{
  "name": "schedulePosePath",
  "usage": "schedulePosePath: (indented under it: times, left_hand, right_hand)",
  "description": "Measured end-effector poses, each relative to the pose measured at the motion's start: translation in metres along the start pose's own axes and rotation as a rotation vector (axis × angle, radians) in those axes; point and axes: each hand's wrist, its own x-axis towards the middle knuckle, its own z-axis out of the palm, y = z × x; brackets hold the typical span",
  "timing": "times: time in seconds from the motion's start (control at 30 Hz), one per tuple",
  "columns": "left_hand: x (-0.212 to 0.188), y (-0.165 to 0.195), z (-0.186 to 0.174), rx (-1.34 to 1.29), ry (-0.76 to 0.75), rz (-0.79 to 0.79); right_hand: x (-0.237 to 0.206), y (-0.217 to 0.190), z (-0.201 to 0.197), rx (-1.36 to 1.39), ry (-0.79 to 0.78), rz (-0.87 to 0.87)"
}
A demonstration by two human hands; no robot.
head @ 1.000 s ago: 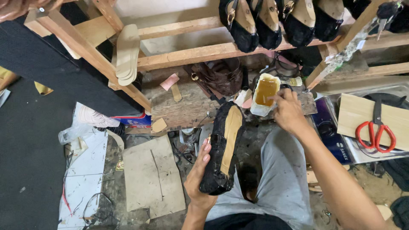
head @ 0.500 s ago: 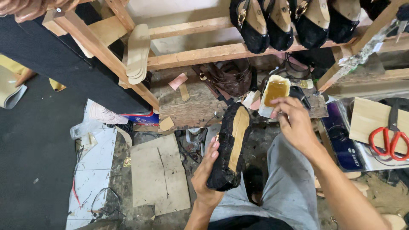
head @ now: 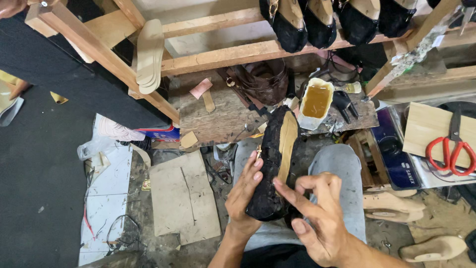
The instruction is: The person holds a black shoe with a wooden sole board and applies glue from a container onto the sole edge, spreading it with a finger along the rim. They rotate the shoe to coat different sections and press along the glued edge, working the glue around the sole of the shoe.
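- While the head camera looks down, the left hand grips a black shoe upper on its last, fingers curled around its left edge, sole side up over the person's lap.
- The right hand hovers at the shoe's heel end, forefinger stretched to its rim, seemingly touching it; the other fingers are loosely spread and hold nothing.
- A tub of amber glue stands on the wooden desk just beyond the shoe's toe.
- Red scissors lie far right.
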Motion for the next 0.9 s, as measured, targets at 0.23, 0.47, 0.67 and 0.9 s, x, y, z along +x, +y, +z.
schedulePosePath:
  times: [0.23, 0.47, 0.67, 0.9]
  left_hand:
    - [-0.001, 0.003, -0.003, -0.012, -0.01, 0.002]
    - [0.001, 0.005, -0.005, -0.011, -0.037, 0.018]
    - [0.002, 0.007, -0.006, 0.021, -0.033, 0.017]
    - [0.002, 0.008, -0.006, -0.007, -0.017, 0.005]
  right_hand:
    - [0.01, 0.008, -0.004, -0.105, 0.028, -0.11]
    - [0.017, 0.007, -0.009, -0.119, 0.037, -0.118]
    - [0.013, 0.011, -0.009, -0.123, 0.071, -0.198]
    - [0.013, 0.014, -0.011, -0.124, 0.039, -0.264]
